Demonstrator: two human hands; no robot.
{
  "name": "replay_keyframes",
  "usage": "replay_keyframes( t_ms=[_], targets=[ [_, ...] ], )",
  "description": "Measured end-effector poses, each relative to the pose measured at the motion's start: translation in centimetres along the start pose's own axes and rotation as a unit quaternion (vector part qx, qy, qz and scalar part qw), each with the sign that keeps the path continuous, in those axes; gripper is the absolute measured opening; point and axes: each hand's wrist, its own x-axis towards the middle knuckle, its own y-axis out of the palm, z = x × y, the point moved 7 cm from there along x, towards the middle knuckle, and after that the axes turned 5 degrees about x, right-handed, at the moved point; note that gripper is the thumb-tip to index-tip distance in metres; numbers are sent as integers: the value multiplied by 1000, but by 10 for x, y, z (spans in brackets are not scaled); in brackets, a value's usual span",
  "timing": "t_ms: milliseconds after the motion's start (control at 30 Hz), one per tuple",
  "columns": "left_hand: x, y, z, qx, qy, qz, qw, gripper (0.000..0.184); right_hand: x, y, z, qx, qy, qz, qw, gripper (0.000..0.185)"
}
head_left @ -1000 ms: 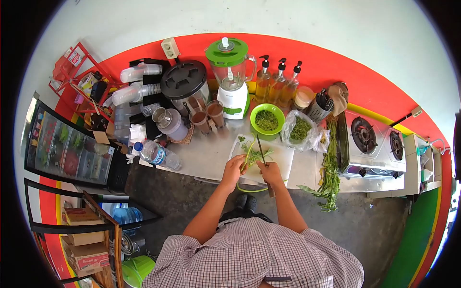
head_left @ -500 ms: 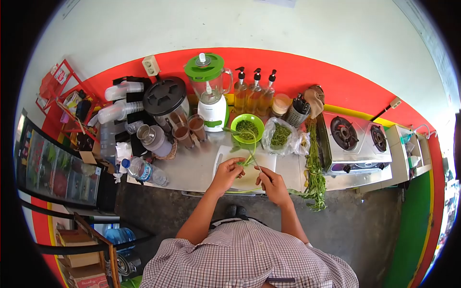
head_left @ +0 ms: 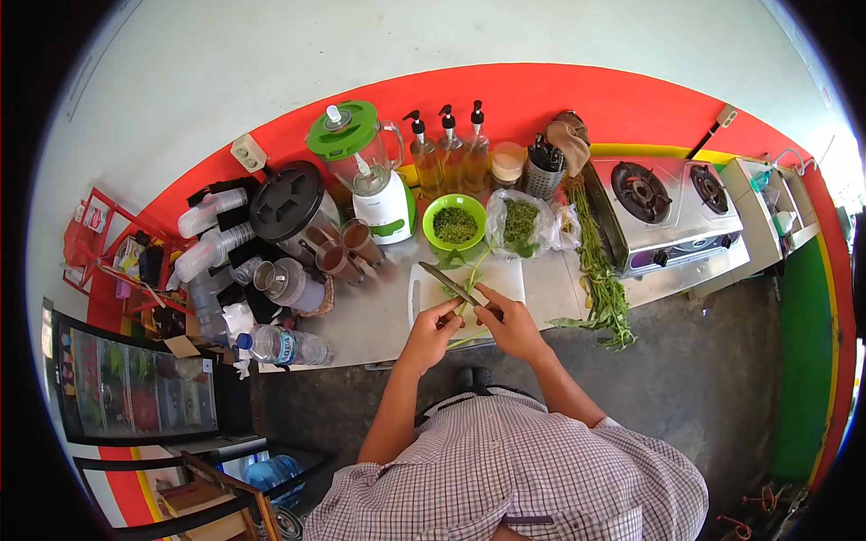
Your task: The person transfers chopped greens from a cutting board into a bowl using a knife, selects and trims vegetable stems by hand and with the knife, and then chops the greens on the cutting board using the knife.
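My left hand (head_left: 433, 332) is closed on a long green vegetable stem (head_left: 481, 264) above a white cutting board (head_left: 508, 277). In my right hand (head_left: 516, 328) is a knife (head_left: 444, 279), its blade pointing up and left across the stem. Both hands are close together, fingertips nearly meeting at the stem. Behind the board stands a bright green bowl (head_left: 428, 233) with cut greens (head_left: 455, 224) in it. A clear plastic bag (head_left: 542, 219) of more cut greens sits to its right. A bunch of long leafy stems (head_left: 603, 298) hangs over the counter's front edge.
A green-lidded blender (head_left: 379, 207), pump bottles (head_left: 451, 158) and a utensil holder (head_left: 543, 180) line the wall. On the right is a gas stove (head_left: 672, 212). Brown-stained cups (head_left: 338, 263), a black-lidded container (head_left: 289, 203) and a water bottle (head_left: 287, 346) stand on the left.
The view has turned slightly, shifting the scene. My hands have come closer together, and the knife blade now lies across the stem, plainly visible. The stem no longer reaches over the bowl.
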Motion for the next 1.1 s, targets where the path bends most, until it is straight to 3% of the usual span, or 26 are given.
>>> replay_keyframes(
  t_ms=[300, 500, 700, 767, 1100],
  targets=[
    [-16, -9, 9, -38, 0, -29, 999, 47, 7, 28, -5, 36, -23, -25, 999, 41],
    [-32, -27, 18, -46, -26, -85, 995, 46, 14, 65, -21, 154, -18, -7, 988, 37],
    [-48, -40, 40, -58, -65, -128, 988, 43, 23, 88, -38, 110, 1, -28, 994, 34],
    [-57, -47, 46, -52, -70, -146, 985, 42, 36, 72, -55, 139, 34, -103, 984, 35],
    [-87, -91, 56, -163, -111, -257, 946, 36, 36, 42, -122, 165, 163, -122, 965, 36]
  ],
)
